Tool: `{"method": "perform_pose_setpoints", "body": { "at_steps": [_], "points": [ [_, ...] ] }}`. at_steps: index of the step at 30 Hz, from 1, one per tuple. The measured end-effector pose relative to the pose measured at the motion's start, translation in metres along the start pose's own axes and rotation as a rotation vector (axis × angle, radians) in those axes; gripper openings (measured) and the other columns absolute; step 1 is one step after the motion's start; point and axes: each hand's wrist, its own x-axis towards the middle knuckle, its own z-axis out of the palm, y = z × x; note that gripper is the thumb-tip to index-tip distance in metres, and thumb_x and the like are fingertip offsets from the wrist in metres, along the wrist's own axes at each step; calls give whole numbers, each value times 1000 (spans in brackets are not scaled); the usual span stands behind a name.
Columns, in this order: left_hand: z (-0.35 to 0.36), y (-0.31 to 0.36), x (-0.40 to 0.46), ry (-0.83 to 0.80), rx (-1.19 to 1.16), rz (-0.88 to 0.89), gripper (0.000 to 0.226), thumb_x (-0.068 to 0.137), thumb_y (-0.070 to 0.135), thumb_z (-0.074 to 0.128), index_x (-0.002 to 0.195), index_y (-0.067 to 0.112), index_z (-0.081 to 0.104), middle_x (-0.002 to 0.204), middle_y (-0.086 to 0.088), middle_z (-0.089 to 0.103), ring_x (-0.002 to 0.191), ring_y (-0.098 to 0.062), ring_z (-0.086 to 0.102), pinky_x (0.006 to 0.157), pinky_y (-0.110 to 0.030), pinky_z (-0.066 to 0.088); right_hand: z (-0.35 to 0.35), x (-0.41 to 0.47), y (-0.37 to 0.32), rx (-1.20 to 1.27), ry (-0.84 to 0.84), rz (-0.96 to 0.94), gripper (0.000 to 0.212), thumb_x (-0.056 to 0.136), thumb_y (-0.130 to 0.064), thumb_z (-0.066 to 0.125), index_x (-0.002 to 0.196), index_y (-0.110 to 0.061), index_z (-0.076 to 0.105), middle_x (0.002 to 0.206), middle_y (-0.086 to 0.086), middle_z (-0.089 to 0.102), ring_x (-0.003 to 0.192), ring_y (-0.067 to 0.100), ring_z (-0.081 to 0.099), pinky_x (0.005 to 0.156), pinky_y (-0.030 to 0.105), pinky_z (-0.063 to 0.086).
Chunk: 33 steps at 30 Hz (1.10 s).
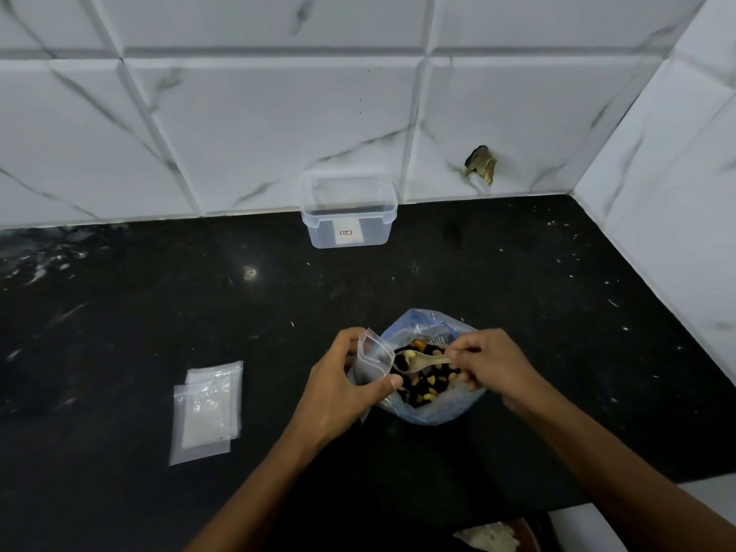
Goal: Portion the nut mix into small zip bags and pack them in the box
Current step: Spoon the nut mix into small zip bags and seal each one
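Observation:
A large clear bag of nut mix (428, 408) stands open on the black counter. My left hand (342, 388) grips a small zip bag (372, 362) by its mouth at the large bag's left rim. My right hand (490, 364) pinches the handle of a pale plastic spoon (418, 360), whose bowl carries a few nuts right at the small bag's mouth. A clear plastic box (350, 229) without a lid stands against the tiled wall at the back.
Two flat zip bags (207, 410) lie overlapping on the black counter (159, 312) to the left. A tiled wall (657, 217) closes the right side. At the bottom right the counter ends above a brown dish (517, 535).

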Motion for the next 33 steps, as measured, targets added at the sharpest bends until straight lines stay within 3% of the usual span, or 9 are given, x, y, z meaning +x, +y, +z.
{"method": "perform_pose_setpoints", "body": {
  "at_steps": [6, 9, 14, 16, 20, 24, 28, 31, 33],
  "points": [
    [1, 2, 0, 21, 28, 23, 59, 75, 28, 83, 121, 40, 47, 120, 13, 60, 104, 14, 57, 71, -6, 50, -28, -21, -14, 115, -13, 1, 14, 91, -6, 57, 93, -12, 70, 88, 11, 70, 61, 10, 59, 54, 21, 48],
    [2, 1, 2, 35, 56, 54, 59, 73, 35, 84, 118, 45, 48, 119, 14, 60, 105, 7, 60, 79, -19, 57, -39, -35, -31, 136, -16, -54, 16, 92, -6, 56, 91, -12, 71, 75, 4, 68, 58, 8, 57, 53, 21, 47],
    [4, 1, 3, 39, 72, 85, 66, 61, 55, 78, 119, 46, 48, 119, 16, 61, 108, -1, 62, 86, -35, 59, -27, -54, -59, -213, 54, -290, 13, 92, -16, 58, 90, -23, 69, 70, -1, 65, 54, 1, 61, 50, 14, 46],
    [5, 1, 3, 52, 80, 101, 64, 63, 52, 80, 118, 46, 48, 118, 15, 62, 108, -1, 62, 86, -35, 59, -11, -60, -65, -419, 98, -398, 13, 94, -20, 56, 92, -30, 65, 77, -8, 63, 63, -1, 62, 55, 14, 49],
    [5, 1, 2, 80, 76, 118, 59, 70, 38, 84, 118, 43, 50, 114, 14, 65, 105, -1, 63, 88, -33, 57, 17, -75, -71, -671, 141, -739, 18, 93, -12, 51, 100, -8, 67, 98, 7, 64, 90, 23, 61, 79, 40, 51],
    [5, 3, -1, 99, 39, 121, 56, 73, 27, 84, 119, 35, 52, 109, 11, 67, 98, 0, 66, 80, -22, 55, 21, -89, -79, -940, -21, -846, 29, 89, -27, 53, 115, -15, 58, 115, 1, 55, 98, 15, 57, 84, 31, 51],
    [6, 4, -3, 107, 5, 99, 56, 75, 27, 84, 119, 36, 50, 112, 14, 65, 99, 10, 61, 76, -9, 50, 10, -89, -74, -841, 159, -924, 14, 70, -21, 64, 81, -13, 67, 79, 2, 63, 62, 11, 60, 51, 25, 53],
    [5, 3, -4, 100, -1, 83, 54, 75, 29, 84, 117, 38, 50, 111, 14, 66, 99, 10, 61, 74, -8, 49, -8, -76, -74, -680, 316, -829, 12, 82, -10, 57, 86, -7, 68, 82, 6, 64, 68, 20, 61, 60, 41, 55],
    [5, 2, -5, 83, -2, 72, 54, 76, 28, 83, 118, 37, 50, 111, 13, 65, 99, 10, 61, 72, -8, 50, -20, -65, -69, -633, 382, -720, 16, 87, -14, 53, 91, -10, 68, 85, 4, 64, 74, 17, 60, 70, 38, 54]
  ]
}}
